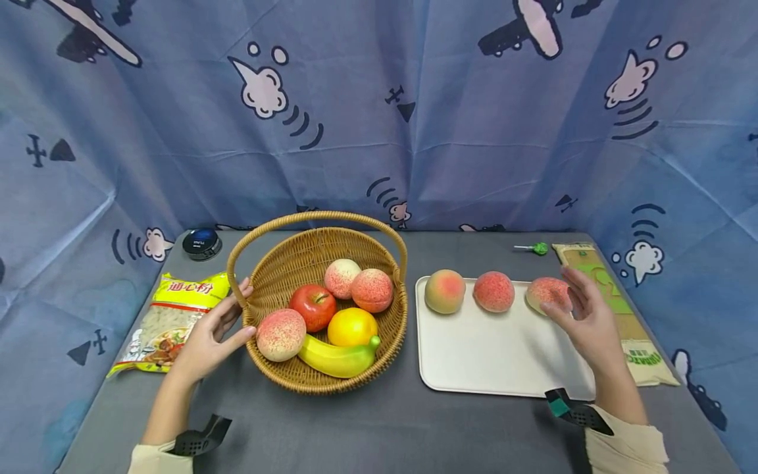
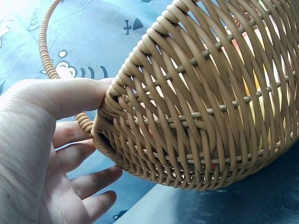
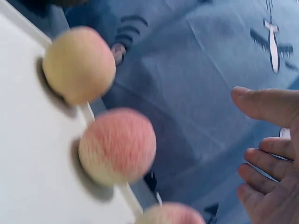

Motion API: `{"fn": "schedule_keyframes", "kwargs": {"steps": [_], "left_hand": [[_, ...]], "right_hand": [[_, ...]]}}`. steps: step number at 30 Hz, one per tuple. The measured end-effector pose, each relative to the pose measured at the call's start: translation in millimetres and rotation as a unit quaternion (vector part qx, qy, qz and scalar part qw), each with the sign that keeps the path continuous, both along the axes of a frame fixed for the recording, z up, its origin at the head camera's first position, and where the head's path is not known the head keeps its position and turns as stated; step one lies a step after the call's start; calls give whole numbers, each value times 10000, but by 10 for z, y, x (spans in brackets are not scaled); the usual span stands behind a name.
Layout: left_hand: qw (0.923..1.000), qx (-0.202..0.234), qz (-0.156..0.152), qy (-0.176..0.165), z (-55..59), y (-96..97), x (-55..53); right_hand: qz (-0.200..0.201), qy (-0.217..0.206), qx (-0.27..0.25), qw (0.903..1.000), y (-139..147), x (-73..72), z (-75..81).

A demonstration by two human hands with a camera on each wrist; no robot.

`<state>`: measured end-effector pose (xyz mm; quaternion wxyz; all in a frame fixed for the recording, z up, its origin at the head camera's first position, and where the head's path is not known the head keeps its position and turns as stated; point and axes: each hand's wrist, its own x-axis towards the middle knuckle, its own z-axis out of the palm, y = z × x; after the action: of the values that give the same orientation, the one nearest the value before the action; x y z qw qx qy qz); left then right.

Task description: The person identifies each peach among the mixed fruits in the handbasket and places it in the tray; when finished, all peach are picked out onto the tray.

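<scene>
A wicker basket [image 1: 331, 388] with an arched handle [image 1: 320, 215] stands left of centre. It holds several peaches [image 1: 281, 334], a red apple [image 1: 313, 307], a yellow lemon-like fruit [image 1: 352, 327] and a banana [image 1: 337, 359]. My left hand [image 1: 207, 339] grips the basket's left side at the handle's foot; in the left wrist view the thumb lies on the rim. Over the right end of a white tray [image 1: 485, 355], my right hand [image 1: 586, 319] is spread, thumb and fingers apart, near the rightmost peach [image 1: 543, 294]. Two more peaches [image 1: 445, 291] sit along the tray's back edge.
A yellow-topped food bag [image 1: 172, 322] lies left of the basket, with a round dark tin [image 1: 202, 244] behind it. A green lollipop [image 1: 539, 248] lies behind the tray. Partly behind my right hand is a long packet [image 1: 642, 355]. Patterned blue cloth [image 1: 355, 131] hangs behind.
</scene>
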<state>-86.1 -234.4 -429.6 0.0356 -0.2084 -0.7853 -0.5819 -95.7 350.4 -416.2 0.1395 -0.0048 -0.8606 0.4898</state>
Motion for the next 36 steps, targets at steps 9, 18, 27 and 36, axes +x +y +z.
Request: {"fn": "schedule_keyframes", "kwargs": {"steps": [9, 18, 27, 36], "left_hand": [[10000, 5, -15, -6, 7, 3, 10], [10000, -75, 18, -35, 7, 1, 11], [9998, -145, 42, -135, -19, -6, -12], [9999, -84, 34, -80, -16, -9, -6]], "right_hand": [[1683, 1025, 100, 9803, -833, 153, 476], [3342, 545, -215, 9407, -1517, 66, 722], [4481, 694, 107, 8912, -2278, -232, 1043], [5133, 43, 246, 8578, -2904, -578, 1017]]}}
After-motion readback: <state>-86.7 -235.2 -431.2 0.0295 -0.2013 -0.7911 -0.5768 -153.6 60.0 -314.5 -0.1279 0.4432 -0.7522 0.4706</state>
